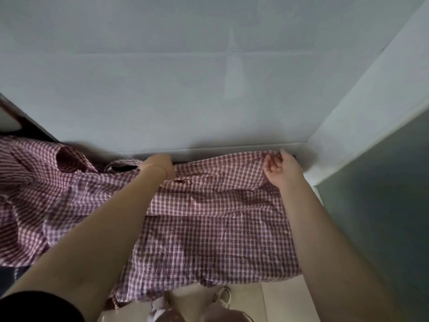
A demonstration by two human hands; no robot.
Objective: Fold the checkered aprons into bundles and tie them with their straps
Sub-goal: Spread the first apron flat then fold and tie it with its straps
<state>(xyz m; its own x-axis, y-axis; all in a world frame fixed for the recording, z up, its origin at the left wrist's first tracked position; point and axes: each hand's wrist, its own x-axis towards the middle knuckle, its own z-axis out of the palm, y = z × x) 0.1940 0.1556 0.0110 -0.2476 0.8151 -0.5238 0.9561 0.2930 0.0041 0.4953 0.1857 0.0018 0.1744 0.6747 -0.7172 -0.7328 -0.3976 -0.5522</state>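
Note:
A red-and-white checkered apron [216,228] lies spread flat in front of me, its near edge hanging over the surface. At its far edge by the wall, my left hand [160,166] grips the cloth with the fingers tucked out of sight. My right hand [282,169] pinches the far right corner, palm turned up and fingers curled. A dark strap loop [123,167] shows just left of my left hand. More checkered cloth [34,182] lies rumpled in a heap at the left.
A pale wall [209,89] rises straight behind the apron, and a side wall [371,112] closes in on the right. The floor and my shoes [222,298] show below the hanging edge. A dark object [27,129] sits at the far left.

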